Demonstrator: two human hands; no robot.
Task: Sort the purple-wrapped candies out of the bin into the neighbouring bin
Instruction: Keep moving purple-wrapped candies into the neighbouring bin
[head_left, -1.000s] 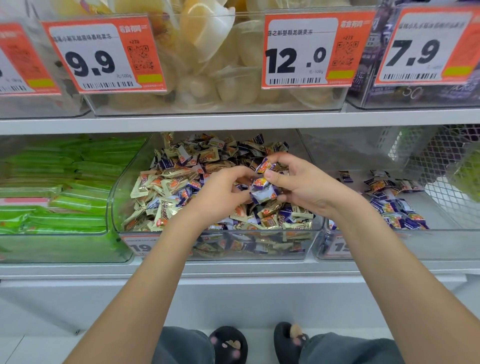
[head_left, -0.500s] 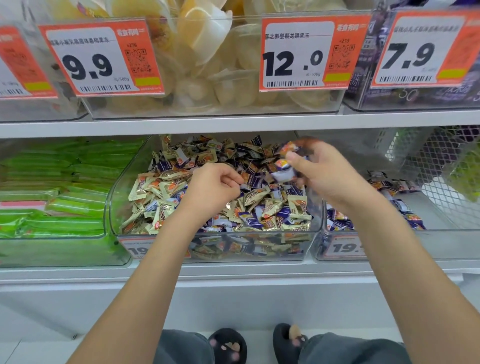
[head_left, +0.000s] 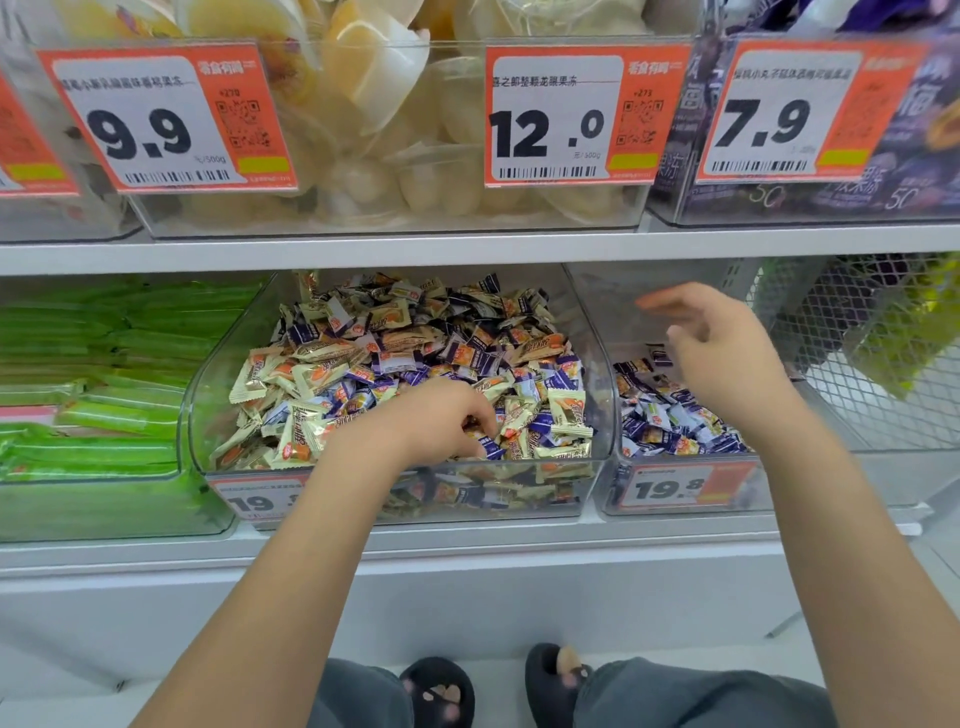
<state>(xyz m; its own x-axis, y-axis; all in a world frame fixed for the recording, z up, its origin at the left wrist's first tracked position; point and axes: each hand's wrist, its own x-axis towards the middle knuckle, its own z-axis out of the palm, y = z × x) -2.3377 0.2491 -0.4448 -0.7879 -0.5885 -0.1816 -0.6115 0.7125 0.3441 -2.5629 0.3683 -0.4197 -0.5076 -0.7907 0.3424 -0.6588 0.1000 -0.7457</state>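
A clear middle bin (head_left: 208, 405) on the lower shelf holds a heap of mixed candies (head_left: 395, 353), gold-wrapped and purple-wrapped together. The clear bin to its right (head_left: 608, 415) holds a smaller pile of purple-wrapped candies (head_left: 670, 415). My left hand (head_left: 441, 421) is down in the front of the mixed heap, its fingertips pinching a purple-wrapped candy (head_left: 491, 447). My right hand (head_left: 717, 348) hovers over the right bin with its fingers spread and nothing in it.
A bin of green packets (head_left: 93, 374) stands to the left. A white mesh basket (head_left: 872, 374) is at the far right. The upper shelf (head_left: 467, 249) carries jelly bins with orange price tags. My feet (head_left: 493, 686) are on the floor below.
My right hand carried a purple candy from the middle bin over the right bin and now holds nothing. My left hand dropped down into the front of the mixed heap.
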